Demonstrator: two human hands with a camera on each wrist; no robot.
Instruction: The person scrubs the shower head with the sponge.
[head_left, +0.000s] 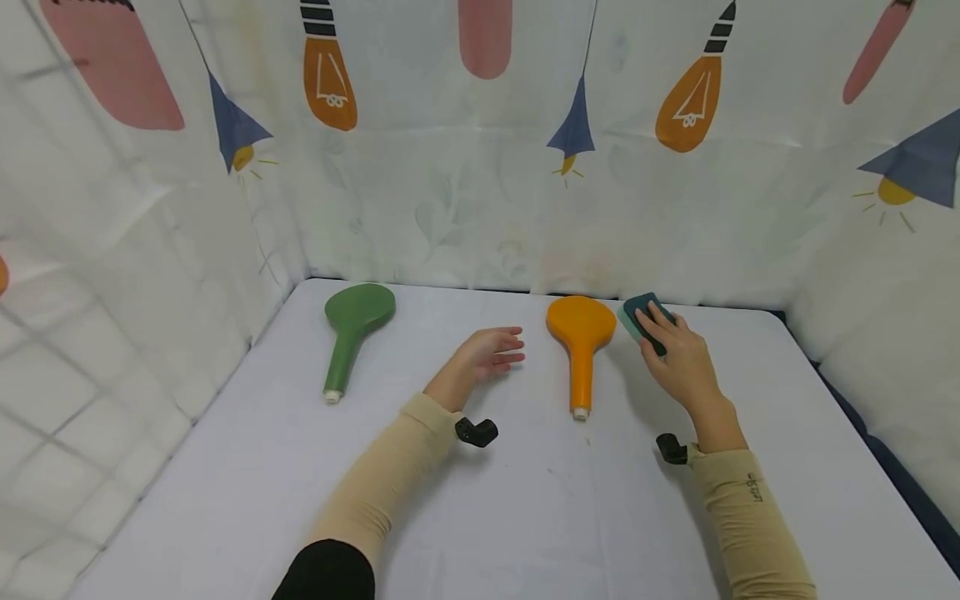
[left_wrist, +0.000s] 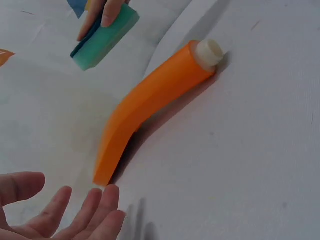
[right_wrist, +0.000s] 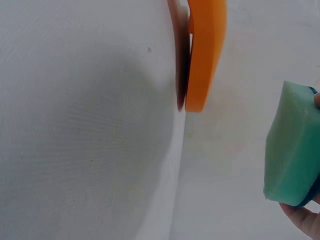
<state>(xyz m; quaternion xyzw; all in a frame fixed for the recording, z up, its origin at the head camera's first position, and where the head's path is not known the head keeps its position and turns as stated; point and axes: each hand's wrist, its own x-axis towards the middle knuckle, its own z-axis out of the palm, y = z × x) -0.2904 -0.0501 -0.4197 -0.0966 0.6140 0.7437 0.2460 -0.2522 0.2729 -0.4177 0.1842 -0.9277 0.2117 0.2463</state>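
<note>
My right hand (head_left: 684, 364) holds a two-layer sponge (head_left: 642, 323), light green with a dark blue-green scouring side, above the table to the right of an orange shower head (head_left: 581, 325). In the right wrist view the sponge (right_wrist: 292, 145) hangs apart from the orange head, pinched at its edges. My left hand (head_left: 486, 357) is held out with fingers loosely extended, left of the orange shower head and not visibly touching it. The left wrist view shows the bent orange handle (left_wrist: 155, 90) with its white threaded end, beyond the left fingertips (left_wrist: 111, 197).
A green shower head (head_left: 352, 333) lies at the back left of the white table (head_left: 510, 500). White curtains printed with lamps and bulbs (head_left: 450, 208) hang behind and at the sides. A small black device (head_left: 477, 432) sits at each wrist.
</note>
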